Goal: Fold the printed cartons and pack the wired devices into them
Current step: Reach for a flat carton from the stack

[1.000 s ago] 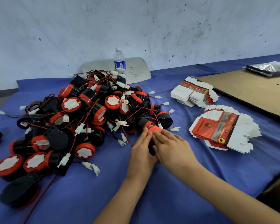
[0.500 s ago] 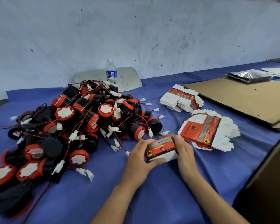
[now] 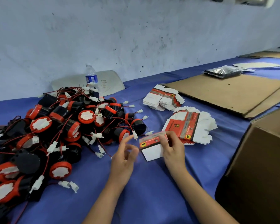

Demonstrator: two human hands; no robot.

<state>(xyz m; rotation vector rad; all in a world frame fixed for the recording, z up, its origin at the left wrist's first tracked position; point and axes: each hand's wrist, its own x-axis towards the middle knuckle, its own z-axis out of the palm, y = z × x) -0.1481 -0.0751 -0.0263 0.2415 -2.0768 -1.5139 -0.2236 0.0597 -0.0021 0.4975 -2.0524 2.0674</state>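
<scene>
Right fingers [image 3: 164, 139]: curled over the right end of a folded carton [image 3: 149, 141], gripping it.
Right hand [image 3: 174, 149]: sat over the carton's right end, forearm running back to the lower right.
Left fingers [image 3: 128, 140]: loosely curled and holding nothing; they were blurred, just beside the carton's left end, and I could not tell whether they touched it.
Left hand [image 3: 124, 159]: sat left of the carton, palm turned towards it.
Carton: squared up into a small box with a red printed face on top and a white side towards the camera, between the two hands and low over the tabletop [image 3: 152, 183].
Connector [image 3: 135, 135]: a white plug on a red wire, just above the left index finger.
Pile of wired devices [image 3: 58, 126]: black round bodies with red caps, red wires and white plugs, heaped on the left of the blue-covered tabletop.
Fanned stack of flat cartons [image 3: 189, 126]: lay just behind the right hand, red print facing up.
Second stack of flat cartons [image 3: 162, 99]: lay farther back, near the fanned stack.
Cardboard box [image 3: 257, 167]: brown, stood at the right edge.
Cardboard sheet [image 3: 225, 91]: lay flat at the back right, with a black packet [image 3: 221, 72] at its far edge.
Water bottle [image 3: 91, 76]: stood upright behind the pile, in front of a grey board [image 3: 110, 83] leaning on the wall [image 3: 136, 38].
</scene>
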